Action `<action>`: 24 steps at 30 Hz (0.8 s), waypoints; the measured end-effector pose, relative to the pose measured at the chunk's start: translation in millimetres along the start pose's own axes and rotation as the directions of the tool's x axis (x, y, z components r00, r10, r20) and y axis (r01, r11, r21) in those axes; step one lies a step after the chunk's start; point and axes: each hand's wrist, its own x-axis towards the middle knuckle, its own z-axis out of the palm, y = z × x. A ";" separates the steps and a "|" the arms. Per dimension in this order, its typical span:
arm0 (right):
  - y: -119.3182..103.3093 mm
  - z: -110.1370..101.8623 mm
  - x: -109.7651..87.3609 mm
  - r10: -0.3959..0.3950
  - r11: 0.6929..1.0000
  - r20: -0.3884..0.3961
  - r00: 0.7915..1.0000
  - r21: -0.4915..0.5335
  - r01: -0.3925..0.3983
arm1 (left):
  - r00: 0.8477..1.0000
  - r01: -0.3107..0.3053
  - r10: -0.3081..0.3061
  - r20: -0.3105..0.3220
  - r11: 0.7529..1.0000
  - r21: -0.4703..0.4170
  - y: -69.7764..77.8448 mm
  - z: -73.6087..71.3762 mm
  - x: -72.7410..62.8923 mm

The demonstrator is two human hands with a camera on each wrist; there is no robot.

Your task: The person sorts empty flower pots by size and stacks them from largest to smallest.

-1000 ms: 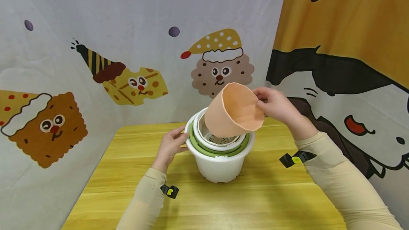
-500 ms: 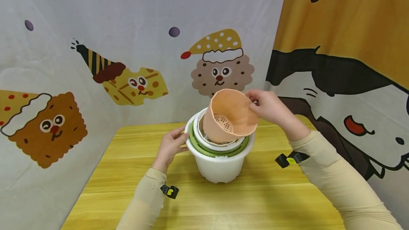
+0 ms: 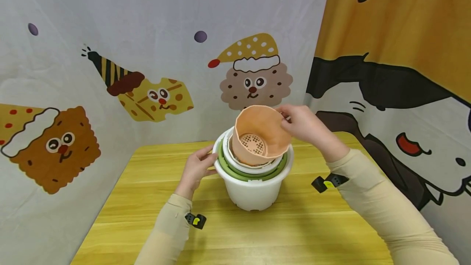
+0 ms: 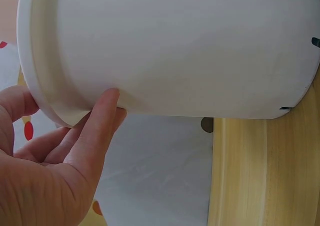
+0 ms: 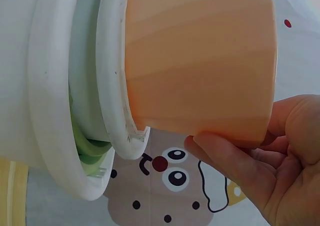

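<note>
A peach plastic flower pot [image 3: 244, 147] with a perforated base leans tilted in the mouth of a nested stack. Thumb and fingers of my right hand [image 3: 302, 124] pinch its rim on the right side; the right wrist view shows the pot's faceted wall [image 5: 200, 65] partly inside a white rim [image 5: 112, 75]. Around it sit a smaller white pot, a green pot [image 3: 225, 162] and, outermost, a large white pot [image 3: 254, 194] upright on the table. My left hand [image 3: 195, 169] holds the large pot's rim, thumb at the edge and fingers under the lip.
The yellow wood-grain table [image 3: 147, 199] carries the stack near its back edge. Behind it hangs a pale curtain [image 3: 154, 23] with cartoon biscuits and cheese. An orange and black patterned cloth [image 3: 390, 32] hangs at the right.
The peach pot has moved down and slightly left into the stack, tipping more upright so its perforated base shows. The right hand moved along with it. The left hand and large pot stayed in place.
</note>
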 end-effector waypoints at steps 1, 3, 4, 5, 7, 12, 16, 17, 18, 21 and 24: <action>-0.1 0.7 0.3 0.000 1.000 0.003 1.000 -0.003 0.000 | 1.000 -0.001 0.001 0.000 1.000 0.001 -0.2 -0.1 0.1; -0.7 2.0 0.5 0.001 1.000 0.011 1.000 -0.005 -0.001 | 1.000 0.000 0.000 -0.002 1.000 0.003 -0.6 -0.3 0.3; -1.0 2.7 0.7 0.002 1.000 0.013 1.000 -0.009 -0.002 | 1.000 0.003 -0.003 -0.002 1.000 0.003 -0.8 -0.3 0.4; -1.2 3.5 0.8 0.003 1.000 0.016 1.000 -0.014 -0.002 | 1.000 0.004 -0.004 -0.003 1.000 0.003 -0.8 -0.4 0.5; -1.6 5.0 1.1 0.004 1.000 0.021 1.000 -0.022 -0.003 | 1.000 0.007 -0.007 -0.003 1.000 0.004 -0.8 -0.5 0.6; -2.8 8.6 1.8 0.014 0.999 0.037 0.999 -0.044 -0.013 | 1.000 -0.007 0.007 0.008 1.000 -0.001 -1.0 -1.0 0.1; -4.6 11.4 2.1 0.022 0.998 0.052 0.998 -0.064 -0.018 | 1.000 -0.027 0.027 0.005 1.000 -0.003 -2.0 -1.9 0.1; -4.8 12.1 2.2 0.023 0.997 0.055 0.998 -0.068 -0.019 | 1.000 -0.028 0.028 0.003 1.000 -0.003 -2.3 -2.0 0.1; -5.0 12.8 2.3 0.023 0.997 0.058 0.998 -0.072 -0.018 | 0.999 -0.032 0.032 0.003 0.999 -0.002 -2.4 -2.0 0.1; -5.1 14.7 2.6 0.028 0.997 0.064 0.998 -0.076 -0.023 | 1.000 -0.018 0.018 0.003 1.000 -0.002 -1.7 -2.1 0.3; -4.6 16.4 2.9 0.035 0.996 0.071 0.997 -0.082 -0.029 | 1.000 -0.004 0.004 0.006 1.000 -0.004 -0.4 -2.1 -0.1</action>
